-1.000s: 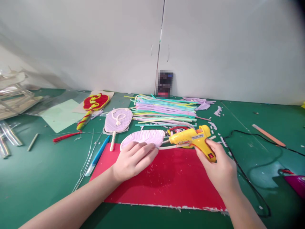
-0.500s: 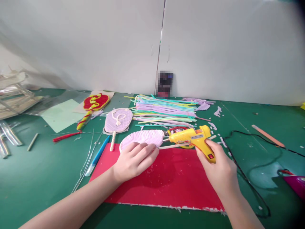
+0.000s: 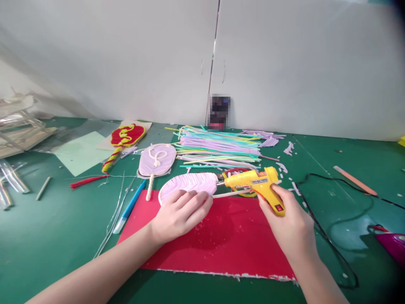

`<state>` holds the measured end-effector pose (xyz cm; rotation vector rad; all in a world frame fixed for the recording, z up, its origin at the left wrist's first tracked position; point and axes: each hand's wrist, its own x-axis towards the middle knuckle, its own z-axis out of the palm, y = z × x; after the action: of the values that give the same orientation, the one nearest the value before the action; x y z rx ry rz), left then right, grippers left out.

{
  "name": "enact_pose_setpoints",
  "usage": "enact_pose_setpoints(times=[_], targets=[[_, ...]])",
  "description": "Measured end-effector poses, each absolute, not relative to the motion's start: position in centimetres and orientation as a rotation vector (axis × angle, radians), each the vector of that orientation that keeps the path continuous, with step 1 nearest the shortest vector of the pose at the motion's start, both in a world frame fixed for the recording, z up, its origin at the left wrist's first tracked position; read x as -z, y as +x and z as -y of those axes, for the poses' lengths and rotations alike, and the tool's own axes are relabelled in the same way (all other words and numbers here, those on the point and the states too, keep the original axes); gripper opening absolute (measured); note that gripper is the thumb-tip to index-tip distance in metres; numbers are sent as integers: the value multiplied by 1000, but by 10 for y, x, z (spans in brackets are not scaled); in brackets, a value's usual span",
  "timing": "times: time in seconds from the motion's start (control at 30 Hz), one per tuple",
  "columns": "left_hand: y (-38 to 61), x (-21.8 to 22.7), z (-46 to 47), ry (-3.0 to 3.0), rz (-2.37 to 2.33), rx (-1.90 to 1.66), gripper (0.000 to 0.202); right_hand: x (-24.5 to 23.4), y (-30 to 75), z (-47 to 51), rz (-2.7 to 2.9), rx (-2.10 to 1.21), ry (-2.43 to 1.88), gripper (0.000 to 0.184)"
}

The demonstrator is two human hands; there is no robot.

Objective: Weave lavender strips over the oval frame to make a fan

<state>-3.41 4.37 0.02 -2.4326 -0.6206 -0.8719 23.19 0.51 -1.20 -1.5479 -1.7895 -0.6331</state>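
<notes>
My right hand (image 3: 289, 226) is wrapped round the handle of a yellow hot glue gun (image 3: 253, 180). The gun's nozzle points left, at the right edge of a lilac ribbed oval piece with a white rim (image 3: 190, 182). My left hand (image 3: 183, 213), fingers bent and together, grips the near edge of that oval; its fingertips are partly hidden. A pale thin stick (image 3: 229, 194) runs from beside my left fingers to below the gun. Under both hands lies a red sheet (image 3: 218, 240). A lilac fan with a twisted cream handle (image 3: 157, 161) rests just beyond it.
Behind the gun lies a bundle of pastel pipe cleaners (image 3: 218, 145). A blue pen (image 3: 129, 207) and a red-and-yellow fan (image 3: 126, 137) are on the left. On the right, a black cable (image 3: 329, 245) curves across the green table (image 3: 348, 160), near an orange-pink cutter-like tool (image 3: 354, 179).
The glue gun and my right hand have shifted very slightly left. My left fingers have moved a touch to the right; the oval piece has hardly moved.
</notes>
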Motion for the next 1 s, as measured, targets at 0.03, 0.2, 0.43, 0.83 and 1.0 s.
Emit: enact_pose_setpoints(times=[0.03,0.2,0.43,0.83,1.0], targets=[[-34,0,-44,-2431,623,871,22,12,231,-5,1769,626,-1589,29],[-34,0,-43,-2446,607,865,21,10,229,-6,1685,569,-1729,47],[-34,0,-43,-2462,613,854,19,11,228,-8,1750,507,-1700,41],[-33,-1,-42,-2433,618,871,20,7,224,-6,1680,268,-1686,39],[-34,1,-42,-2443,643,856,22,8,223,-6,1665,229,-1671,35]])
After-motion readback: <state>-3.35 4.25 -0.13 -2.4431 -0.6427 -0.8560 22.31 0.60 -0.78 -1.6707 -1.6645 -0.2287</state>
